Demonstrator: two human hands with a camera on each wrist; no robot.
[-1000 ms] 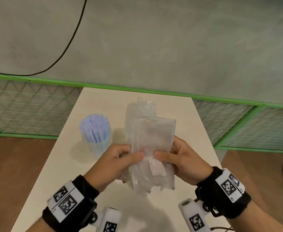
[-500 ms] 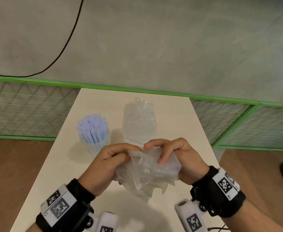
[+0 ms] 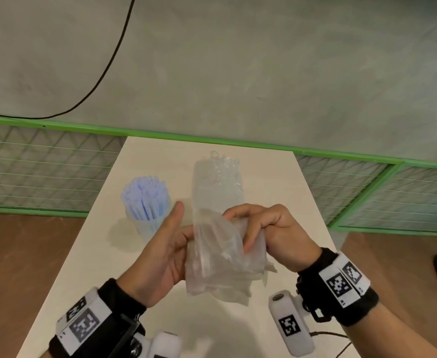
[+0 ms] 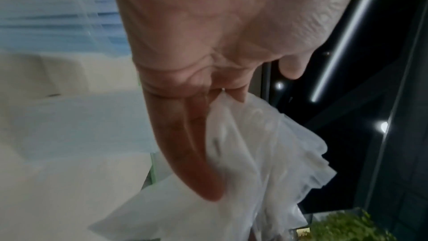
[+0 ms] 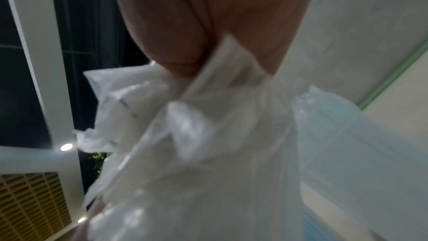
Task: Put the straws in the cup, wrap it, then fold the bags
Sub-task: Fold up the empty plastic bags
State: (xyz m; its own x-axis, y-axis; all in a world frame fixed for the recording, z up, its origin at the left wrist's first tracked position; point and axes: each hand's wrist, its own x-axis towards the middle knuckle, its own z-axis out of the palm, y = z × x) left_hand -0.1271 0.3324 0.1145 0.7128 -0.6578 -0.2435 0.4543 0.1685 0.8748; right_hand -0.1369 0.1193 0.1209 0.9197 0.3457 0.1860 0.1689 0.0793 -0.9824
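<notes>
A bundle of clear plastic bags, folded over, hangs above the table's near half. My right hand grips its top right, fingers curled over the fold; in the right wrist view the bags bunch under my fingers. My left hand lies against the bundle's left side with the thumb lifted clear. The left wrist view shows straight fingers alongside the bags. A translucent cup of blue straws stands left of my hands.
A tall clear plastic package with a crinkled top stands on the cream table just behind my hands. A green-framed wire fence borders the far edge. A black cable runs across the grey floor.
The bags stood flat and upright between both thumbs; they have been folded down into a bundle. My left thumb has come off it, and my right fingers have curled over the fold.
</notes>
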